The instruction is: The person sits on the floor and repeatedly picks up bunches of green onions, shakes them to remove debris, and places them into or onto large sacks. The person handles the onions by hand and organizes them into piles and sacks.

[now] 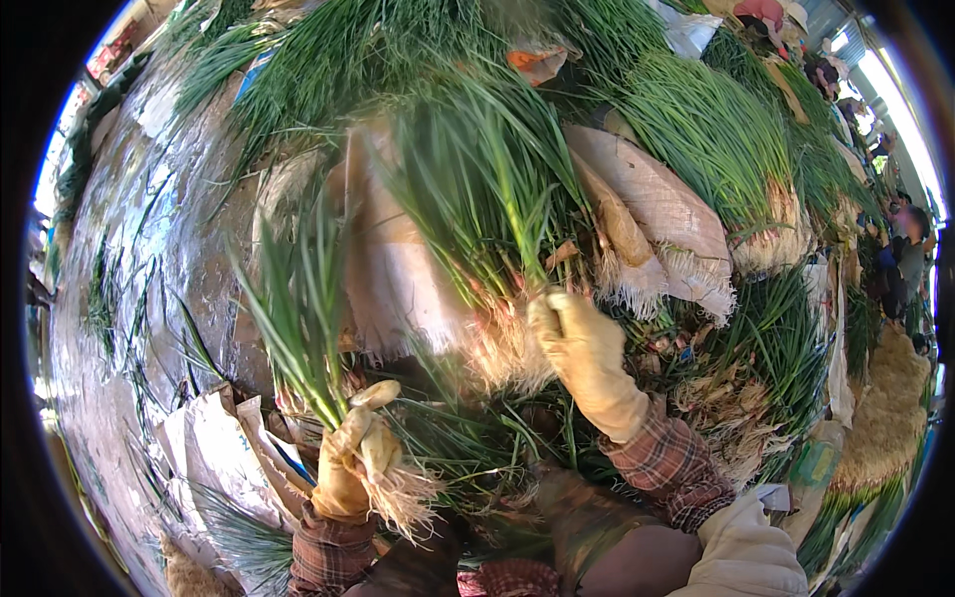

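Observation:
In a yellowish glove, my left hand (357, 455) is closed around a small bunch of green onions (313, 328); its pale roots hang below the fist and its leaves point up. My right hand (571, 332), gloved the same way, is closed at the base of green onion stalks (515, 201), at the right edge of a larger rooted pile (477, 276). Whether these stalks are apart from the pile is hard to tell. Woven sacking (403, 276) with a frayed edge lies between the two bunches.
Big heaps of green onions (709, 142) lie ahead and to the right, with more sacking (656, 201) among them. Loose leaves and stalks (462, 440) cover the ground before my knees. Wet floor (134, 246) extends at left. Several people are at the far right edge; a plastic bottle (817, 455) stands nearer.

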`<state>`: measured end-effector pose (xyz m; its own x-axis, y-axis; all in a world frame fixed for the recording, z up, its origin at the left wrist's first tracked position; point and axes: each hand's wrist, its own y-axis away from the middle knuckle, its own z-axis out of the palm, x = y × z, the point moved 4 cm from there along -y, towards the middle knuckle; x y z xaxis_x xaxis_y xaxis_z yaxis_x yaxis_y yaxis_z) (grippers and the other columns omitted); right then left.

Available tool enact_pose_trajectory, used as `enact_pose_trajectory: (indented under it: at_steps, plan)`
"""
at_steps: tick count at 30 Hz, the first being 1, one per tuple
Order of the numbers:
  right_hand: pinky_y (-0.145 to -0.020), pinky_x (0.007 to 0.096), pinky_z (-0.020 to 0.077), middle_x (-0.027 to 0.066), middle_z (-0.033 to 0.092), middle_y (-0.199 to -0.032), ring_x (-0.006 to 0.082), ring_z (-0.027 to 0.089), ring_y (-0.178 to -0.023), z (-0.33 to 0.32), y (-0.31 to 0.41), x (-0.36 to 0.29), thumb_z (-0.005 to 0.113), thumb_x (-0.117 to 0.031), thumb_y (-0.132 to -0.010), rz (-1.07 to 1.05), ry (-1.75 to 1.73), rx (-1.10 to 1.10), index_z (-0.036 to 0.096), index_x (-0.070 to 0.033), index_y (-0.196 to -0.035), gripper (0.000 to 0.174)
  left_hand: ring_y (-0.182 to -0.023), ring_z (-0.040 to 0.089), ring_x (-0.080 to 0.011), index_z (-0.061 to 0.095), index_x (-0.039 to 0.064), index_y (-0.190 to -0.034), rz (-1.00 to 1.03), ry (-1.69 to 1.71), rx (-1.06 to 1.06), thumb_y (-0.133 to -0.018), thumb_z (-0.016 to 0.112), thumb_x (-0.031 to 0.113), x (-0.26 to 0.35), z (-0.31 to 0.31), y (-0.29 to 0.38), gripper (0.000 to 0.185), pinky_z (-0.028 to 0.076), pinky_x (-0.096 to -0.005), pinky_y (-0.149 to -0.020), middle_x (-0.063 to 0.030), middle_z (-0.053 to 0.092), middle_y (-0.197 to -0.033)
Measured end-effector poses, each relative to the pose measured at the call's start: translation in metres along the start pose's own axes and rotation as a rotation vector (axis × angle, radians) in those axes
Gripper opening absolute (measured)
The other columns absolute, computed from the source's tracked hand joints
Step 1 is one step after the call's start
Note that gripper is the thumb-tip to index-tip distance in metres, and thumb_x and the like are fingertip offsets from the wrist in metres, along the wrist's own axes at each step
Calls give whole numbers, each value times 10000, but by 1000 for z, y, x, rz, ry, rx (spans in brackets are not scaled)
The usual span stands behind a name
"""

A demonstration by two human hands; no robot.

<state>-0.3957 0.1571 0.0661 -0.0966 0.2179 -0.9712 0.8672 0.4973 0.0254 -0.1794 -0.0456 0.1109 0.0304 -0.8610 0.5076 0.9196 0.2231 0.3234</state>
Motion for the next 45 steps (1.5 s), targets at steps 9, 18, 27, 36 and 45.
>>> enact_pose_trajectory:
  at_steps: [9,18,27,36,45]
  plan:
    - [-512,370,467,94,590,-729,242,593,-587,68,48,-28,670,-72,-851,-436,785,-134,584,-90,-896,99,-619,641,-186,576,-15,-1259,-89,-535,191,-977,545,212,-28,13,-14,364,559,-281,-502,-147,687,-1069]
    - [-602,350,489,34,628,-722,194,609,-654,91,96,55,621,-412,-916,159,363,-1217,665,-78,-899,338,-548,627,-151,617,-41,-1166,-144,-430,256,-982,569,229,-33,-18,-17,330,578,-246,-670,-117,685,-789]
    - [-622,321,523,36,630,-763,178,570,-591,132,61,36,523,-331,-1003,566,-456,-724,644,-26,-1028,329,-546,601,-100,676,8,-1049,-261,-393,338,-936,643,198,-50,-18,-7,223,452,-202,-421,-80,693,-786]
    - [-770,337,517,91,648,-823,222,630,-769,100,90,81,525,-536,-947,356,201,-1156,646,-64,-981,489,-766,695,-144,402,-10,-1403,-11,-266,292,-953,574,115,-22,-33,-6,498,500,-185,-523,-186,661,-1184]
    - [-633,272,506,67,618,-762,160,598,-681,145,32,8,651,-443,-908,327,76,-786,578,-30,-891,420,-641,623,-147,660,-68,-1043,-369,-269,460,-926,641,115,-64,-58,4,218,525,-266,-562,-110,704,-827]
